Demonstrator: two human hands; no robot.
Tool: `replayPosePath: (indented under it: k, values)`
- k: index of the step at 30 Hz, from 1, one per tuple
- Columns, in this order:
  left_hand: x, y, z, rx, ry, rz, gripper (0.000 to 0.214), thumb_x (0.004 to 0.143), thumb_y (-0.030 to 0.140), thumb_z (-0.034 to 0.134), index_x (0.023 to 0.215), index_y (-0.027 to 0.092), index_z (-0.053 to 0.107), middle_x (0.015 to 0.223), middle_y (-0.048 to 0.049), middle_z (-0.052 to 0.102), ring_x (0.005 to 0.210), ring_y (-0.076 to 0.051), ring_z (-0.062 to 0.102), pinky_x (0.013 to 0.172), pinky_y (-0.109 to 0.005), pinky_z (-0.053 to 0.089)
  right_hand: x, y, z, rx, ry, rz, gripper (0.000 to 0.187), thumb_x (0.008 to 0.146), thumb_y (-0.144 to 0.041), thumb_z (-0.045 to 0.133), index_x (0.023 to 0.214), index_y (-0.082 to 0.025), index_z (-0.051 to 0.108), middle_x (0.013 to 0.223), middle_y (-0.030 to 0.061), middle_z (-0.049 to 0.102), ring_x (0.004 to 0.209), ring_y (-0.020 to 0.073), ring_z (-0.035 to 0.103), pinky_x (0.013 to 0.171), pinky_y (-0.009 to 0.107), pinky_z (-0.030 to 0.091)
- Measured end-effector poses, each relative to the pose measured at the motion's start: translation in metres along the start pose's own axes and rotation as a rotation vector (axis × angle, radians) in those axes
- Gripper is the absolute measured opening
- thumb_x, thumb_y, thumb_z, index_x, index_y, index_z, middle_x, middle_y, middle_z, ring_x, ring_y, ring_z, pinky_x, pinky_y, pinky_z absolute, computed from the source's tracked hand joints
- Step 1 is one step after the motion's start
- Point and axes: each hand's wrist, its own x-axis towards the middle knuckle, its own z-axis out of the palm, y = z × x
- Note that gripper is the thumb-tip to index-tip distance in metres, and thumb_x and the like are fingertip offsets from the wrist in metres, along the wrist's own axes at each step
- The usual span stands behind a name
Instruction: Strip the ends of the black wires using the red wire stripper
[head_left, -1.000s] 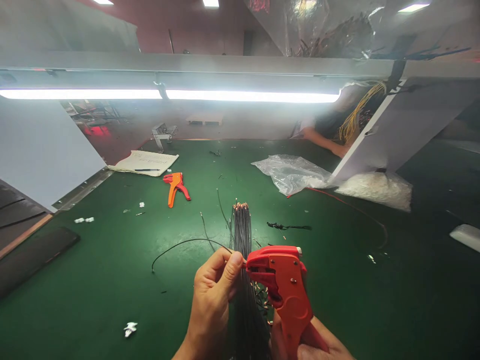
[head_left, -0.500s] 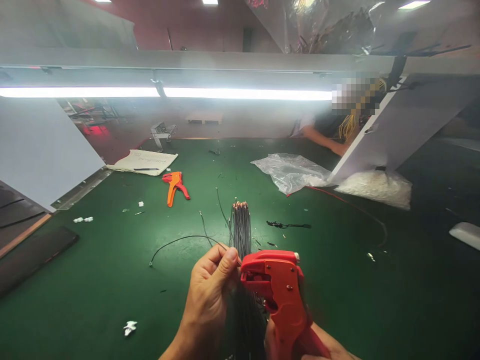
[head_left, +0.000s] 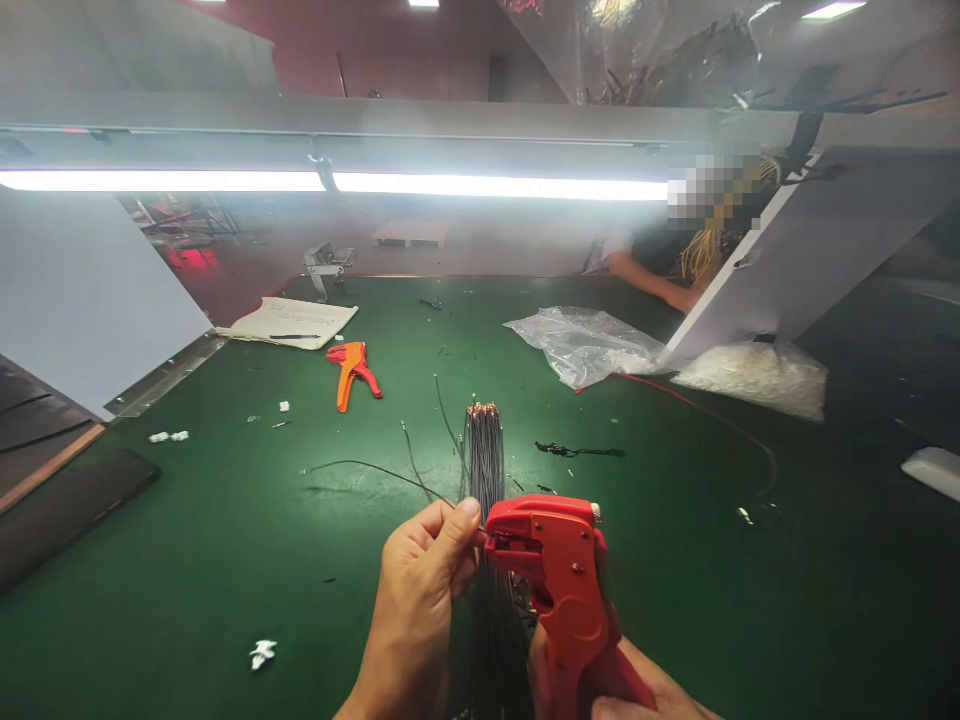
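My left hand (head_left: 424, 590) pinches a thin black wire (head_left: 360, 467) between thumb and forefinger, right at the jaw of a red wire stripper (head_left: 559, 580). The wire trails off to the left over the green table (head_left: 187, 560). My right hand (head_left: 637, 690) grips the stripper's handles at the bottom edge, mostly out of view. Just behind my hands lies a bundle of black wires (head_left: 485, 450) with bare copper tips at its far end.
A second orange-red stripper (head_left: 352, 370) and a paper sheet (head_left: 289, 322) lie at the far left. Clear plastic bags (head_left: 585, 345) and a bag of white parts (head_left: 754, 375) sit at the far right, with a red wire (head_left: 705, 415). Another person's arm (head_left: 649, 280) rests across the table.
The free end of the single wire has lifted and swung left above the table. My hands and the stripper have shifted only slightly.
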Motion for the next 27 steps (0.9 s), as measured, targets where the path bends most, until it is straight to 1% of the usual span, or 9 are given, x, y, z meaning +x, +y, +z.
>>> replayPosePath:
  k: [3, 7, 10, 14, 16, 19, 20, 24, 27]
  values:
    - [0.0, -0.001, -0.002, 0.077, 0.015, 0.043, 0.052, 0.069, 0.056, 0.08, 0.056, 0.02, 0.044, 0.052, 0.0086, 0.036, 0.052, -0.007, 0.023, 0.047, -0.02, 0.023, 0.003, -0.001, -0.002, -0.028, -0.038, -0.046, 0.043, 0.08, -0.054, 0.068, 0.088, -0.012, 0.062, 0.075, 0.0029, 0.051, 0.067, 0.0142, 0.044, 0.061, 0.026, 0.032]
    - [0.001, 0.0, -0.004, 0.19, 0.058, 0.109, 0.054, 0.071, 0.058, 0.076, 0.054, 0.021, 0.041, 0.052, 0.0092, 0.031, 0.051, -0.007, 0.019, 0.046, -0.022, 0.02, 0.003, 0.003, -0.004, -0.037, -0.051, -0.046, 0.042, 0.082, -0.052, 0.069, 0.089, -0.011, 0.062, 0.075, 0.002, 0.05, 0.065, 0.0124, 0.042, 0.059, 0.024, 0.032]
    - [0.0, 0.002, -0.003, 0.263, 0.107, 0.145, 0.055, 0.07, 0.062, 0.074, 0.052, 0.022, 0.04, 0.05, 0.0093, 0.029, 0.05, -0.008, 0.018, 0.045, -0.023, 0.018, 0.002, 0.005, -0.004, -0.023, -0.046, -0.052, 0.042, 0.081, -0.053, 0.068, 0.087, -0.012, 0.06, 0.074, 0.0008, 0.048, 0.064, 0.0116, 0.041, 0.058, 0.024, 0.031]
    - [-0.003, 0.003, -0.003, 0.326, 0.123, 0.173, 0.057, 0.069, 0.065, 0.072, 0.05, 0.023, 0.039, 0.05, 0.0081, 0.03, 0.05, -0.008, 0.021, 0.046, -0.024, 0.019, 0.003, 0.008, -0.003, -0.016, -0.057, -0.056, 0.038, 0.08, -0.05, 0.071, 0.082, -0.013, 0.06, 0.069, -0.0019, 0.045, 0.06, 0.0101, 0.038, 0.055, 0.023, 0.028]
    - [-0.004, 0.001, -0.005, 0.337, 0.118, 0.187, 0.055, 0.072, 0.062, 0.071, 0.052, 0.022, 0.04, 0.051, 0.0078, 0.03, 0.051, -0.009, 0.022, 0.047, -0.024, 0.02, 0.003, 0.012, -0.004, -0.011, -0.023, -0.065, 0.038, 0.08, -0.05, 0.071, 0.082, -0.014, 0.061, 0.069, -0.0024, 0.044, 0.061, 0.0102, 0.037, 0.055, 0.024, 0.028]
    - [-0.003, -0.003, -0.011, 0.33, 0.093, 0.203, 0.053, 0.077, 0.058, 0.071, 0.054, 0.022, 0.04, 0.054, 0.0079, 0.029, 0.052, -0.009, 0.022, 0.048, -0.024, 0.021, 0.002, 0.018, -0.008, -0.024, 0.017, -0.064, 0.038, 0.081, -0.051, 0.071, 0.084, -0.014, 0.063, 0.07, -0.0015, 0.048, 0.062, 0.0109, 0.039, 0.058, 0.026, 0.03]
    - [-0.003, -0.004, -0.012, 0.329, 0.087, 0.208, 0.053, 0.078, 0.058, 0.07, 0.054, 0.022, 0.039, 0.054, 0.0079, 0.029, 0.052, -0.009, 0.022, 0.048, -0.024, 0.022, 0.002, 0.02, -0.011, -0.033, 0.012, -0.058, 0.04, 0.08, -0.053, 0.071, 0.083, -0.014, 0.063, 0.07, -0.0011, 0.05, 0.062, 0.0112, 0.04, 0.059, 0.026, 0.031]
    - [-0.004, -0.003, -0.01, 0.336, 0.076, 0.225, 0.051, 0.081, 0.057, 0.068, 0.055, 0.022, 0.041, 0.055, 0.0075, 0.029, 0.053, -0.01, 0.021, 0.048, -0.025, 0.02, 0.004, 0.026, -0.021, -0.068, -0.079, -0.023, 0.05, 0.077, -0.063, 0.072, 0.083, -0.014, 0.063, 0.069, 0.0002, 0.053, 0.06, 0.0122, 0.043, 0.059, 0.028, 0.037]
    - [-0.006, -0.002, -0.007, 0.311, 0.091, 0.225, 0.052, 0.079, 0.056, 0.071, 0.055, 0.022, 0.04, 0.056, 0.0075, 0.028, 0.053, -0.01, 0.021, 0.048, -0.025, 0.019, 0.002, 0.031, -0.026, -0.08, -0.074, -0.011, 0.055, 0.077, -0.066, 0.071, 0.09, -0.014, 0.062, 0.073, 0.001, 0.054, 0.062, 0.0126, 0.045, 0.059, 0.028, 0.038]
